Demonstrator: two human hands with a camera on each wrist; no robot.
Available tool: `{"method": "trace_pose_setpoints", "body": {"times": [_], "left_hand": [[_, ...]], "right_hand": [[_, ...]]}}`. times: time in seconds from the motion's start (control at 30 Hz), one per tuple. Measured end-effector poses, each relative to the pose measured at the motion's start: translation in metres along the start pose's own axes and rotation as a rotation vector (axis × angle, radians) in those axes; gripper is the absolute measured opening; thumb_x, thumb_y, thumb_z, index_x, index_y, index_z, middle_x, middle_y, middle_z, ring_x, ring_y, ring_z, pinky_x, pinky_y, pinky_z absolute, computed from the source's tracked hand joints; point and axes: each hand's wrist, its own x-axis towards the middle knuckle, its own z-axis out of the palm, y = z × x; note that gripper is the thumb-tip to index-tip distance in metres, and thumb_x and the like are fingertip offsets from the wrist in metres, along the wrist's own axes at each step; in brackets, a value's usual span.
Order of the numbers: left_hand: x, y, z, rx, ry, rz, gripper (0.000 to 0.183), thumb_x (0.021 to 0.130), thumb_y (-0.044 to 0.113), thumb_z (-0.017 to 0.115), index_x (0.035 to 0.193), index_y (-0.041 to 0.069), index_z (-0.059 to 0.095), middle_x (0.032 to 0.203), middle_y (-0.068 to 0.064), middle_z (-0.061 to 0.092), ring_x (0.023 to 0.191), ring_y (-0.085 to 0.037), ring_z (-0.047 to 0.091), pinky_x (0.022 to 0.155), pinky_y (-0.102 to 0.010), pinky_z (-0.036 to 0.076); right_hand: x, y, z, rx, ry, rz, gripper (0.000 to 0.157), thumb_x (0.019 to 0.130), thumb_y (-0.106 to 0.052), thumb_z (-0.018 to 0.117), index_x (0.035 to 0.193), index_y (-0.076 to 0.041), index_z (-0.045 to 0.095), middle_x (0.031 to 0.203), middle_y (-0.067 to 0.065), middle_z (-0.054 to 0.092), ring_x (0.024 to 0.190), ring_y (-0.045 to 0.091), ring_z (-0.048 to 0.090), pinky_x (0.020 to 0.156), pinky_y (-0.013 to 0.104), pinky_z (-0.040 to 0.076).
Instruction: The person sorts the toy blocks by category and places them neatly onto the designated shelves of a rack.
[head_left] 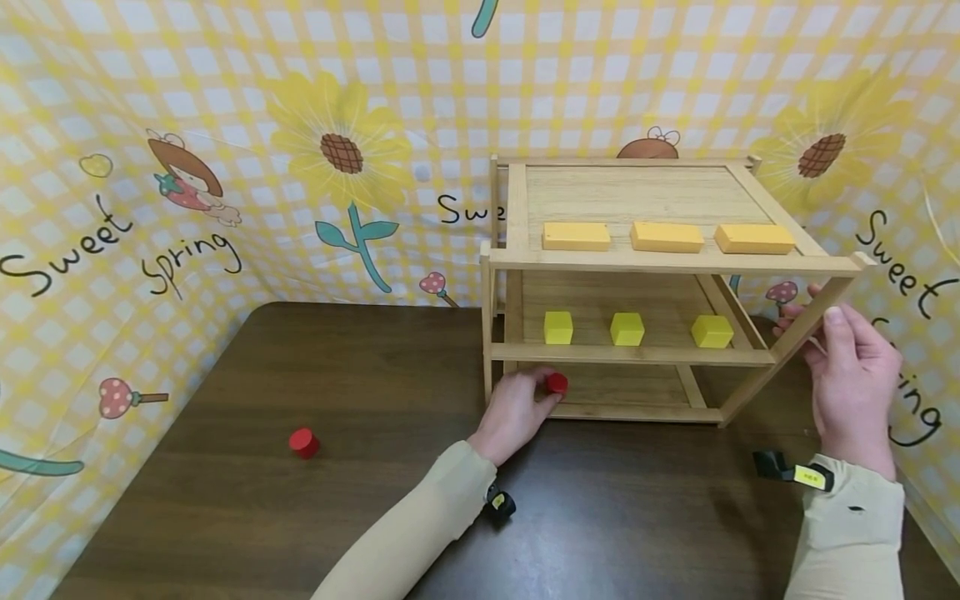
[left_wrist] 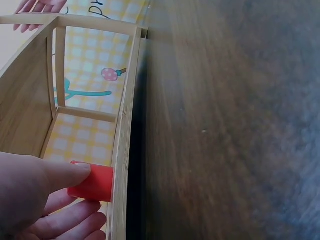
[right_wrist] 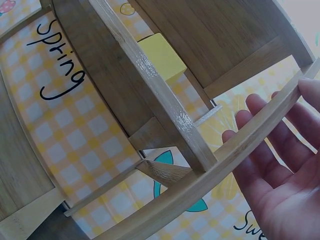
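My left hand [head_left: 517, 412] pinches a red cylinder block [head_left: 557, 383] between thumb and fingers at the left front of the wooden rack's bottom shelf. In the left wrist view, the red cylinder's end [left_wrist: 97, 182] is right at the shelf's front rail. My right hand [head_left: 855, 375] holds the right front post of the three-tier wooden rack [head_left: 637, 265], thumb in front and fingers behind, as the right wrist view shows. A second red cylinder [head_left: 303, 443] stands on the table to the left.
Several yellow-orange rectangular blocks, one of them at the left [head_left: 576, 237], line the top shelf. Yellow cubes, such as the middle one [head_left: 627, 329], sit in a row on the middle shelf. The dark table [head_left: 225, 500] meets a checked cloth backdrop [head_left: 420, 108].
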Motion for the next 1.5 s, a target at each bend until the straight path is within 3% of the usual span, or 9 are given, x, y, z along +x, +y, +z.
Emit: {"method": "trace_pose_setpoints", "body": {"times": [0.23, 0.47, 0.6, 1.0, 1.5], "left_hand": [[0.0, 0.001, 0.0, 0.035, 0.009, -0.004, 0.02, 0.094, 0.013, 0.076, 0.113, 0.008, 0.071, 0.1, -0.001, 0.073, 0.086, -0.015, 0.068, 0.075, -0.029, 0.054], [-0.003, 0.004, -0.001, 0.071, -0.001, -0.033, 0.044, 0.092, 0.021, 0.079, 0.131, 0.005, 0.065, 0.111, -0.004, 0.07, 0.094, -0.019, 0.066, 0.082, -0.034, 0.054], [-0.006, 0.007, -0.003, 0.075, -0.006, -0.046, 0.049, 0.092, 0.024, 0.079, 0.135, 0.006, 0.063, 0.117, -0.004, 0.07, 0.101, -0.021, 0.065, 0.085, -0.036, 0.054], [-0.017, 0.017, -0.014, 0.044, -0.012, -0.024, 0.052, 0.092, 0.027, 0.078, 0.135, 0.003, 0.063, 0.127, -0.007, 0.067, 0.117, -0.026, 0.061, 0.097, -0.039, 0.051], [-0.032, 0.018, -0.034, 0.025, -0.025, 0.02, 0.052, 0.092, 0.029, 0.079, 0.135, 0.005, 0.063, 0.13, -0.008, 0.066, 0.12, -0.024, 0.06, 0.1, -0.04, 0.049]], "right_hand": [[0.0, 0.0, 0.001, 0.0, 0.002, -0.006, 0.041, 0.102, -0.016, 0.064, 0.128, 0.015, 0.062, 0.108, 0.022, 0.071, 0.098, 0.028, 0.068, 0.084, 0.026, 0.057], [-0.001, 0.0, 0.0, -0.009, 0.006, 0.006, 0.04, 0.102, -0.016, 0.064, 0.128, 0.013, 0.062, 0.107, 0.022, 0.071, 0.1, 0.029, 0.068, 0.084, 0.026, 0.057], [-0.001, 0.0, 0.0, -0.015, 0.003, 0.003, 0.039, 0.102, -0.016, 0.063, 0.128, 0.014, 0.062, 0.109, 0.022, 0.071, 0.101, 0.03, 0.068, 0.084, 0.026, 0.057], [-0.001, 0.0, -0.001, -0.03, -0.003, -0.018, 0.04, 0.103, -0.017, 0.063, 0.128, 0.014, 0.062, 0.107, 0.022, 0.072, 0.101, 0.03, 0.068, 0.084, 0.026, 0.056], [-0.001, -0.001, 0.001, -0.007, 0.001, -0.004, 0.04, 0.102, -0.016, 0.063, 0.128, 0.014, 0.062, 0.103, 0.021, 0.071, 0.095, 0.029, 0.068, 0.083, 0.026, 0.057]]}}
